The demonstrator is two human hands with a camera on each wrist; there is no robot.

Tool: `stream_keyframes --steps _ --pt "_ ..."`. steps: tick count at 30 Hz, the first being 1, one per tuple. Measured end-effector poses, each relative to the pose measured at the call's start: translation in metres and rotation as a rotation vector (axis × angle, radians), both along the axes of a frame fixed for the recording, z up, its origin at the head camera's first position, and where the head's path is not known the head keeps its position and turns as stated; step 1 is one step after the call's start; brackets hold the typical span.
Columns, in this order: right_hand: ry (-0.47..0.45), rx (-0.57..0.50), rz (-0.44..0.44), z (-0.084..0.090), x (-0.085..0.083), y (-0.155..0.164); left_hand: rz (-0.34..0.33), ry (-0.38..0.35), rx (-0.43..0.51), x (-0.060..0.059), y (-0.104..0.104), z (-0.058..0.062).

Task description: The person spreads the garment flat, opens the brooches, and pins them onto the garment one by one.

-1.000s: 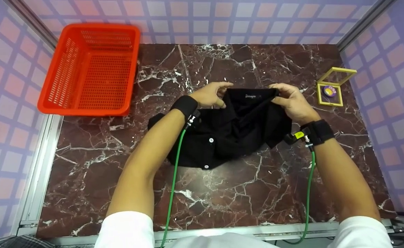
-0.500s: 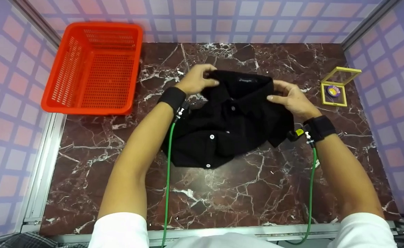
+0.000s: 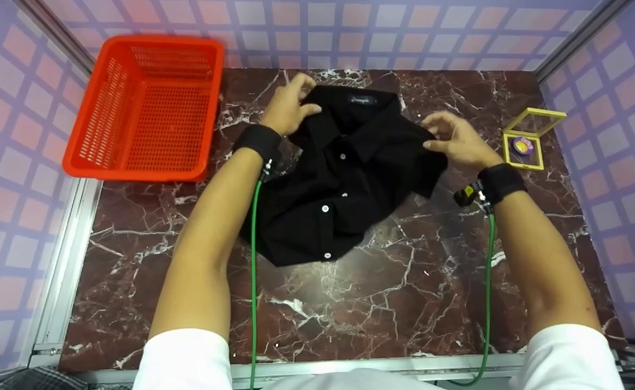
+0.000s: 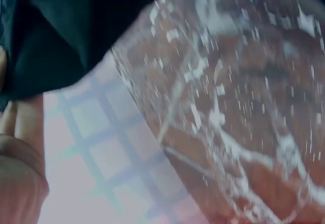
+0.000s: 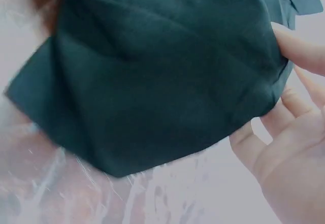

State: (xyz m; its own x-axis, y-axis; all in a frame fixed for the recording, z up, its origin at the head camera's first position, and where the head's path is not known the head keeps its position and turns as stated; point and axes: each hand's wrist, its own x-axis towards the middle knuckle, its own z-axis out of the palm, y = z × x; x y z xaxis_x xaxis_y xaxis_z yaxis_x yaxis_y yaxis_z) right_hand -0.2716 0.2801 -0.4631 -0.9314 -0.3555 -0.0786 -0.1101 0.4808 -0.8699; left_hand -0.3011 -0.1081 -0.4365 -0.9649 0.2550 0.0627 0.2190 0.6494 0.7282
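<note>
A person's left hand (image 3: pixel 287 108) pinches the collar end of a black shirt (image 3: pixel 344 179), and the right hand (image 3: pixel 452 142) pinches its shoulder edge. The shirt lies buttoned-side up on a marble table (image 3: pixel 404 281), between an orange basket (image 3: pixel 144 103) and a small yellow box (image 3: pixel 528 142).

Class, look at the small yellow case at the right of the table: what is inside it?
The open yellow case holds one small round purple and yellow item. Its detail is too small to identify, and anything beneath it is covered.

A black button-up shirt (image 3: pixel 344 173) lies rumpled, front up, collar at the far table edge.
</note>
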Motion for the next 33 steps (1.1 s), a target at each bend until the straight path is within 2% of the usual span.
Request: stream_keyframes --steps 3,7,9,14,16,21,25,29,33 --pt "0.153 0.042 0.035 -0.002 -0.005 -0.003 -0.036 0.038 0.009 -0.005 -0.005 0.003" --pt "0.358 0.198 0.088 -0.006 -0.010 -0.010 -0.124 0.086 -0.034 -0.010 -0.005 0.003" --pt "0.416 0.273 0.076 -0.006 -0.012 -0.015 -0.143 0.092 -0.074 -0.012 -0.004 0.003" --pt "0.446 0.410 -0.007 -0.006 -0.019 -0.032 -0.114 0.066 -0.178 -0.019 -0.001 0.004" --pt "0.456 0.455 -0.019 -0.005 -0.023 -0.040 -0.106 0.038 -0.223 -0.022 -0.001 0.003" --pt "0.496 0.534 -0.023 -0.007 -0.037 -0.054 -0.133 -0.021 -0.357 -0.023 0.002 0.000" --pt "0.545 0.585 -0.026 -0.010 -0.044 -0.060 -0.147 0.030 -0.470 -0.025 0.004 -0.007" --pt "0.599 0.627 -0.010 -0.013 -0.049 -0.067 -0.104 0.105 -0.539 -0.027 0.004 -0.014" --pt "0.605 0.702 0.008 -0.018 -0.054 -0.074 -0.054 0.153 -0.578 -0.029 0.006 -0.023"
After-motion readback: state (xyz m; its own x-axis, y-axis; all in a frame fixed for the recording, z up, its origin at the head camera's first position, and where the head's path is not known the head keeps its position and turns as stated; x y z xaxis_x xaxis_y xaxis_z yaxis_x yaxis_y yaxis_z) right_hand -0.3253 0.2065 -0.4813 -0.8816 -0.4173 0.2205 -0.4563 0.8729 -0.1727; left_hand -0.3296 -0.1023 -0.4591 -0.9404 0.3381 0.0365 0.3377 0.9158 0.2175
